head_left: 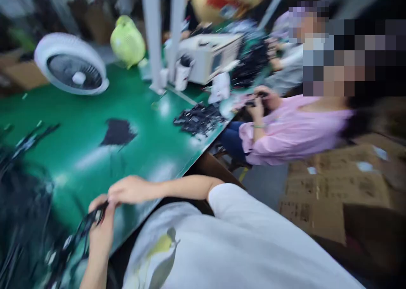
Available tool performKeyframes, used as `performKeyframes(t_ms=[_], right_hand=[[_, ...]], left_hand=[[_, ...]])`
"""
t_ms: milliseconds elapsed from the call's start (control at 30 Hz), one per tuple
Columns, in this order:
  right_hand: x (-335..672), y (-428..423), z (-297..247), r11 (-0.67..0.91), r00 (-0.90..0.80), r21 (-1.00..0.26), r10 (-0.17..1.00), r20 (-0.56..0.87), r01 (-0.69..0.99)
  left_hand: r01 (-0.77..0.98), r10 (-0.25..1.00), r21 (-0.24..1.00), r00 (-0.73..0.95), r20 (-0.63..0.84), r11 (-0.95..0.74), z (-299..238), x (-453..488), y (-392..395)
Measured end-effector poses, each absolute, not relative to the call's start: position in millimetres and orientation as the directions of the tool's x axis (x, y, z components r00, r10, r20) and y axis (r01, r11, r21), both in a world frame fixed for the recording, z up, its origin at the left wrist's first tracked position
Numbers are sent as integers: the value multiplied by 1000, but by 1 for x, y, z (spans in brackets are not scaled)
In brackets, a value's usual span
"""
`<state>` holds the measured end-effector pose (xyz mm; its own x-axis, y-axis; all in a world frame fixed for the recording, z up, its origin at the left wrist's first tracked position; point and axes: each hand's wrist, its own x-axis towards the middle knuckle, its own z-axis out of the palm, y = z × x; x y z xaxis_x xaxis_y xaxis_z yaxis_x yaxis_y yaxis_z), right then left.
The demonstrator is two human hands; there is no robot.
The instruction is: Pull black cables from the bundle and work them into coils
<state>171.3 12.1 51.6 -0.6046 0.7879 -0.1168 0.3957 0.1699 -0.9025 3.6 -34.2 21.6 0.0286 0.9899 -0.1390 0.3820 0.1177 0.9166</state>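
My left hand is closed around a black cable, part of a dark strand with small pale pieces along it that trails down to the lower left. Pressed against it from above, my right hand pinches the same cable near its upper end. Motion blur hides the fine detail at the fingertips. Left of my hands a large heap of black cables covers the near corner of the green table. Beyond my hands lies a flat dark piece.
A white round fan and a yellow-green bag stand at the back. White posts rise beside a white box-shaped machine. A co-worker in pink handles dark parts by a black pile. Cardboard boxes lie at right.
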Motion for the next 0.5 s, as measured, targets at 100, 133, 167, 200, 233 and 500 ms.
performKeyframes(t_ms=[100,133,167,200,233,500], right_hand=[[169,6,43,350,-609,-844,792,36,405],[168,8,39,405,-596,-769,802,39,494],[168,10,34,462,-590,-668,806,43,583],[167,12,31,526,-604,-554,795,51,645],[167,12,28,589,-633,-442,772,59,677],[154,-8,15,711,-711,-87,702,34,698]], left_hand=[[375,985,911,-63,-158,170,19,9,-36],[334,978,920,-58,-200,208,14,8,-32],[268,971,935,-27,-236,234,9,5,-29],[180,966,950,-7,-257,254,3,3,-27],[102,958,954,16,-286,283,-2,1,-27],[-195,924,904,135,-359,380,-4,1,-38]])
